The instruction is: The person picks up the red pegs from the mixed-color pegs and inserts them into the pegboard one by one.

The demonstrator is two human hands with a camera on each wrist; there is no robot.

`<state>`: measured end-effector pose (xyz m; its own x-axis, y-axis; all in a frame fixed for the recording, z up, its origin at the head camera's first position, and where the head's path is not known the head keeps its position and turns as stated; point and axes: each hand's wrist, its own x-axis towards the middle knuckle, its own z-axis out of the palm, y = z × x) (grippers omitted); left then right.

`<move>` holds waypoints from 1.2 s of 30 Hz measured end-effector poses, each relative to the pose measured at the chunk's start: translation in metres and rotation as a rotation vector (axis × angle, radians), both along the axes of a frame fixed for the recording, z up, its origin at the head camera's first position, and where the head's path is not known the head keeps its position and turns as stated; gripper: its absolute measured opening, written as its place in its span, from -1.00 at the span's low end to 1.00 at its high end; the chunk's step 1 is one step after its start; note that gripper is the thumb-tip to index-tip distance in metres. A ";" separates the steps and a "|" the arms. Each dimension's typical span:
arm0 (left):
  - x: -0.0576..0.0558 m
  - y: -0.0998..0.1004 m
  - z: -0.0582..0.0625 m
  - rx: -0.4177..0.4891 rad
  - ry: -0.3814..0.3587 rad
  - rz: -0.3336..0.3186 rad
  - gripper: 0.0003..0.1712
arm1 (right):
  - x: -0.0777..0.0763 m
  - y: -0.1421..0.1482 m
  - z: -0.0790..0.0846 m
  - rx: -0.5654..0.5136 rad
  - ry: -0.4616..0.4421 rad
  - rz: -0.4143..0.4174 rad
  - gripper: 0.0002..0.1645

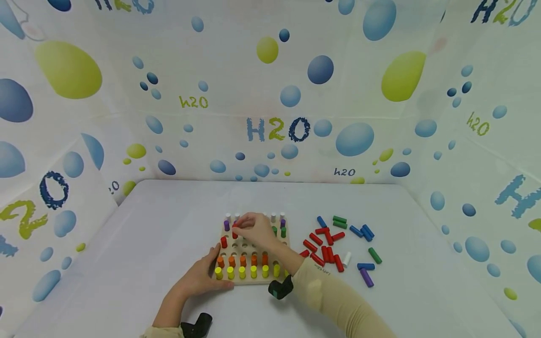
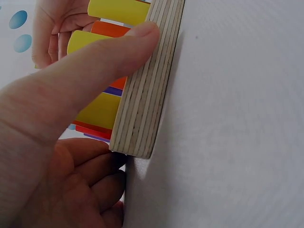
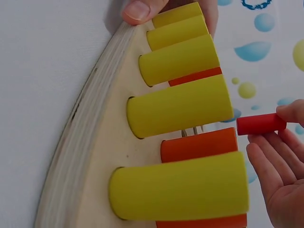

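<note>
A wooden pegboard [image 1: 249, 282] lies on the table with coloured pegs upright in rows. Yellow pegs [image 1: 242, 272] line the front, with orange pegs [image 1: 243, 261] behind them. One red peg [image 1: 224, 242] stands at the left side; purple, green and white pegs are farther back, partly hidden by the right hand. My left hand [image 1: 202, 277] grips the board's front left corner, thumb against its front edge and fingers along its left side. Between thumb and fingers, my right hand [image 1: 258, 231] pinches another red peg [image 3: 260, 124] above the board's left part.
Loose red pegs [image 1: 316, 239] lie scattered right of the board, near the right forearm. Among and beyond them are blue pegs [image 1: 366, 266], green pegs [image 1: 374, 255], a white peg [image 1: 347, 259] and a purple peg [image 1: 366, 278]. A patterned curtain [image 1: 236, 155] surrounds the white table [image 1: 422, 281].
</note>
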<state>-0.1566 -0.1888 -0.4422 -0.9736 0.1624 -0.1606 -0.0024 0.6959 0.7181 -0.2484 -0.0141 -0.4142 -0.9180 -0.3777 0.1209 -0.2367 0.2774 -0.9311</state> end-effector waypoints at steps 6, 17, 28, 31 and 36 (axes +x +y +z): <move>0.000 0.000 0.000 -0.004 -0.007 0.004 0.32 | 0.002 -0.002 -0.003 0.019 -0.001 -0.012 -0.85; -0.001 -0.001 -0.002 -0.013 0.006 -0.007 0.31 | 0.003 -0.004 -0.010 0.048 -0.029 0.008 -0.87; 0.000 0.000 0.000 -0.018 0.003 -0.011 0.30 | 0.005 -0.005 -0.017 0.079 -0.040 0.002 -0.88; 0.000 0.000 0.000 -0.018 0.003 -0.013 0.30 | 0.004 -0.006 -0.020 0.086 -0.047 -0.004 -0.89; 0.000 0.000 0.001 -0.015 -0.001 -0.011 0.30 | 0.005 -0.006 -0.022 0.095 -0.042 -0.006 -0.90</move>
